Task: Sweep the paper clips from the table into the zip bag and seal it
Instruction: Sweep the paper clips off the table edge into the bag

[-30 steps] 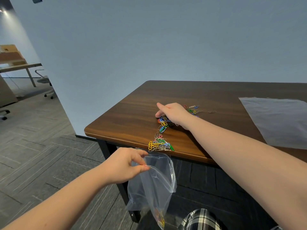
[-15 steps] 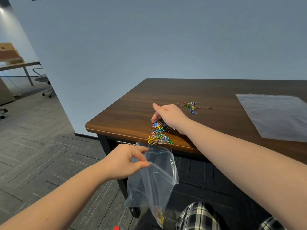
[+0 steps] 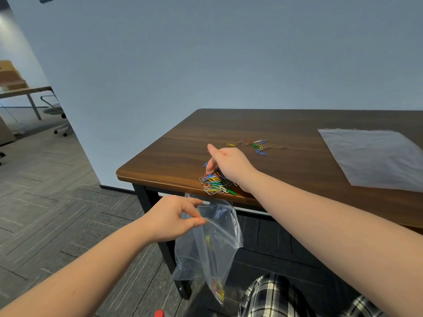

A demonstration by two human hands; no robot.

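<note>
Clips [image 3: 215, 183] dragged nearer table edge [image 3: 174, 183]; bag [image 3: 212, 243] open below.

The bench [image 3: 286, 124] is dark, smooth wood grain with soft sheen; the zip bag [image 3: 212, 248] clear glossy plastic; paper clips [image 3: 214, 180] colour-coated wire.

Coloured paper clips [image 3: 215, 182] heaped at table [image 3: 174, 154] edge; clear zip bag [image 3: 210, 245] open below.

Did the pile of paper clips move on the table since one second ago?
Yes. The pile of paper clips moved toward the table front edge, now gathered at the edge.
</note>
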